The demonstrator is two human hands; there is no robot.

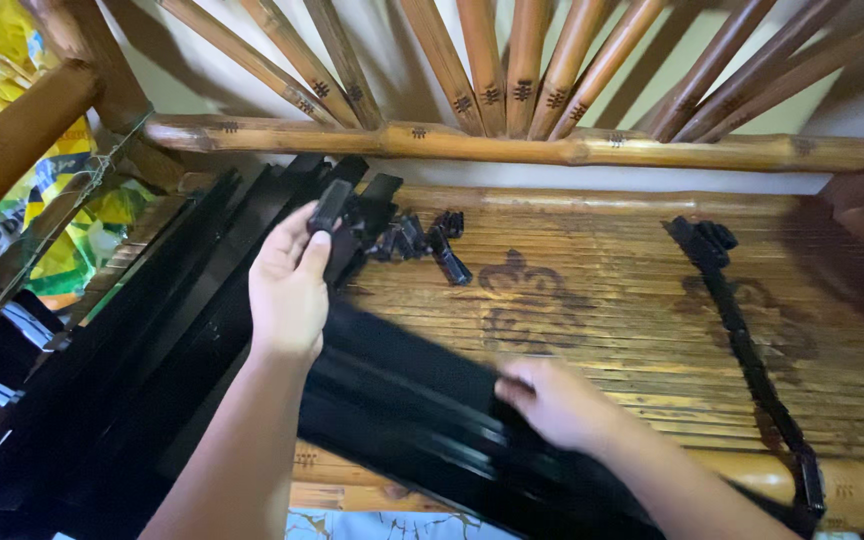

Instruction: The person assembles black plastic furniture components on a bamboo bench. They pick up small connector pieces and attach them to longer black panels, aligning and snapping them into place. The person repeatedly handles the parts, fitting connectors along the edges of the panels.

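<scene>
My left hand [289, 285] is raised over a bamboo seat [592, 300] and grips a small black plastic clip [330, 205] between thumb and fingers. My right hand [552, 400] presses down on a long glossy black strip [412, 400] that lies diagonally across the front of the seat. A pile of several long black strips [182, 310] lies at the left. Several small black clips [422, 240] are scattered on the seat just right of my left hand.
A long black strip with end clips [742, 350] lies on the right of the seat. The bamboo backrest rail [512, 148] and fanned slats rise behind. Yellow and green bags [62, 200] sit beyond the left armrest [12, 140].
</scene>
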